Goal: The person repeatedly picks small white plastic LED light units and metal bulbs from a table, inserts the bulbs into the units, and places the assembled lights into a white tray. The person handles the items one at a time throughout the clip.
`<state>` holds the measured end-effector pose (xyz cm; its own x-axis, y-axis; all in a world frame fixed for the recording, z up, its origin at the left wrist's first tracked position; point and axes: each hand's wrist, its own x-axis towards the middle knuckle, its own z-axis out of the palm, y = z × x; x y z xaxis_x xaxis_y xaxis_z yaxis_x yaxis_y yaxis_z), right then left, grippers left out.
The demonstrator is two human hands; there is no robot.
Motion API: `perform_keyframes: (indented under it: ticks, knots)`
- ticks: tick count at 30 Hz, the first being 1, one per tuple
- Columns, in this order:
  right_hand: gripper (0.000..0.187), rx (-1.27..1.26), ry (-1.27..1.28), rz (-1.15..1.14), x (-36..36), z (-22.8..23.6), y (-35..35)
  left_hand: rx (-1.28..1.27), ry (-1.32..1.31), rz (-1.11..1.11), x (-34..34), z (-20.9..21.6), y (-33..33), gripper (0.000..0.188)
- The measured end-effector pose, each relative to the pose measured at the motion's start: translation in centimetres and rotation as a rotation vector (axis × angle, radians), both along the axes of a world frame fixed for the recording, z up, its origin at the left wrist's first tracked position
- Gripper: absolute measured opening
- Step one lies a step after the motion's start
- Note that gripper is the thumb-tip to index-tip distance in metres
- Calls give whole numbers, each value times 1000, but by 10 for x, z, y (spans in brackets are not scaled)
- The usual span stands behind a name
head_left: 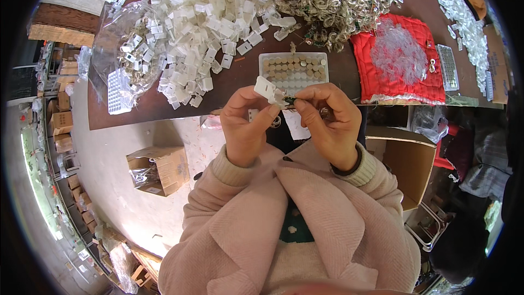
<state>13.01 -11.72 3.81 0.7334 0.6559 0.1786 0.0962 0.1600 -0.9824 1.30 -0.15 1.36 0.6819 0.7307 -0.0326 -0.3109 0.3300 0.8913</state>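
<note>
In front of my chest, just off the table's near edge, both hands meet. My left hand [243, 123] pinches a flat white plastic case piece [266, 88] with a small slot in it. The fingertips of my right hand [332, 123] are closed on a small dark green part [289, 99] at the right end of that piece. A thin clear loop [277, 123] hangs below the fingers. Behind the hands sits a white tray [277, 55] with rows of round, coin-like discs [284, 68]. Fingers hide part of what is held.
White plastic pieces [188, 33] form a large heap at the left; coiled clear wires [327, 5] are piled behind. A red cloth [365, 65] bears clear strands [398, 49]. Cardboard boxes [172, 166] stand below the table. Another white tray [447, 68] lies right.
</note>
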Motion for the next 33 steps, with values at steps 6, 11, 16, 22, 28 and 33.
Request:
perform_keyframes:
  ticks: [6, 11, 16, 22, 28, 33]
  knots:
    - [15, 15, -146, -22, -2, 2, 0, 190, -17, 42, 3, -3, -7, 27]
    - [15, 20, -50, 53, -2, 2, 1, 165, -51, 55, 3, -7, -11, 27]
    - [17, 13, 291, 225, 0, 4, -3, 169, -129, 67, 1, -15, -7, 27]
    - [23, 43, 59, 235, 0, 6, -2, 179, -140, 139, 0, -20, -11, 28]
    - [22, -5, 112, 80, -11, 9, 1, 319, -49, 250, 4, -21, -21, 26]
    - [23, 18, -43, 90, -9, 7, 0, 435, -28, 268, 4, -20, -25, 26]
